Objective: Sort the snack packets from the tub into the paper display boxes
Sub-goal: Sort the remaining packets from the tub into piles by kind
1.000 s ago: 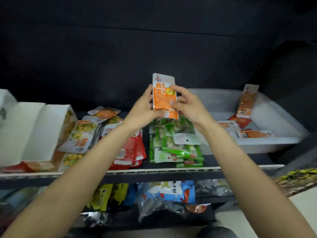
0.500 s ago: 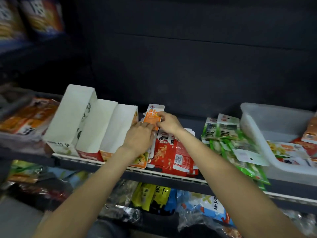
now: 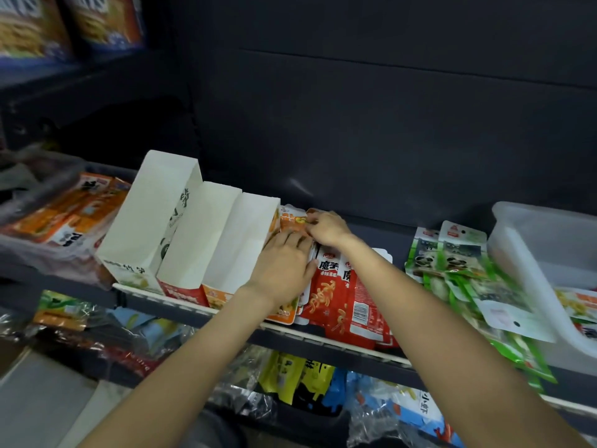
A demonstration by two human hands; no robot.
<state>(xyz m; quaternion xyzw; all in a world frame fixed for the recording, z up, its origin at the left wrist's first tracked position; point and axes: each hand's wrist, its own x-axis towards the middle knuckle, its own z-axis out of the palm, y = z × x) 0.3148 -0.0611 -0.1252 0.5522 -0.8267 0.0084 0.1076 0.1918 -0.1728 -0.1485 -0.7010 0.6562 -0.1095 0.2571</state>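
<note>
- The orange packet (image 3: 291, 220) stands on end just right of the third box (image 3: 239, 244), with its long axis running up and down and tipped a little away from the camera. Its white top edge with a small logo points up toward the back wall.
- Its face is bright orange with a yellow picture near the top right. The lower part is hidden behind the left hand.
- The right hand (image 3: 326, 228) pinches the packet's upper right corner with curled fingertips.
- The left hand (image 3: 284, 263) lies flat against the packets just below, with its fingers straight, close together and pointing toward the box wall. The two hands touch.
- Under the left hand, more orange packets lie stacked in a row beside the third box, reaching the shelf edge (image 3: 323, 334).
- Right of the third box past the hands lie red packets (image 3: 336, 295), flat and overlapping, with their long axes running front to back.
- Further right of the third box is a loose pile of green packets (image 3: 468, 273).
- Beyond them, far right of the third box, stands the pale tub (image 3: 533, 227), with a few packets inside.
- Left of the third box stand two more white paper boxes (image 3: 155, 218), leaning left.
</note>
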